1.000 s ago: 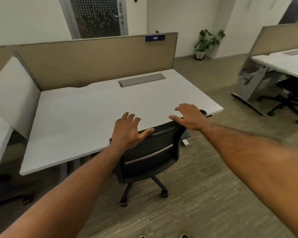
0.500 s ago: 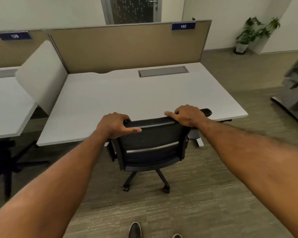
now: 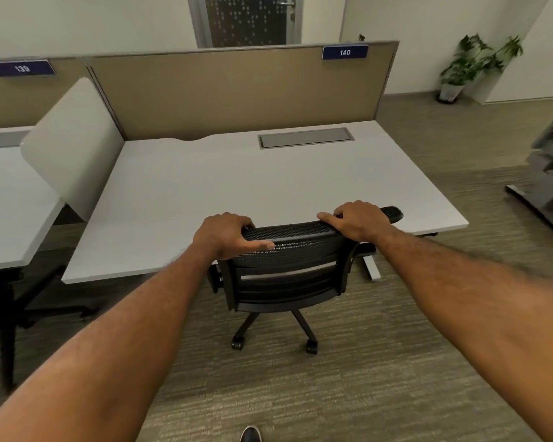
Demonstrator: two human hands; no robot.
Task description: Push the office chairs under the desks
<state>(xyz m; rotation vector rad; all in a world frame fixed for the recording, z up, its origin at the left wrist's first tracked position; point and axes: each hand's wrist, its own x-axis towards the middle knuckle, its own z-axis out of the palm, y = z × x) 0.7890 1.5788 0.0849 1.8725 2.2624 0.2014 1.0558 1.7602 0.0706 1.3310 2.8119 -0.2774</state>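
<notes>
A black mesh-back office chair [image 3: 288,275] on castors stands at the front edge of the white desk [image 3: 237,186] marked 140, its seat hidden beneath the desktop. My left hand [image 3: 225,234] is closed over the top left corner of the backrest. My right hand [image 3: 358,220] grips the top right of the backrest. One armrest pad [image 3: 393,213] pokes out beside my right hand, level with the desk edge.
A tan partition [image 3: 237,90] backs the desk, with a white side divider [image 3: 74,138] on the left. Desk 139 [image 3: 10,202] and another black chair base [image 3: 13,314] sit at left. A potted plant [image 3: 473,65] and another desk's grey leg [image 3: 546,183] stand at right. Carpet lies behind me.
My hands went from hovering open over the backrest to closing on its top edge. The view swung so the desk is centred, and the chair now sits squarer to the desk.
</notes>
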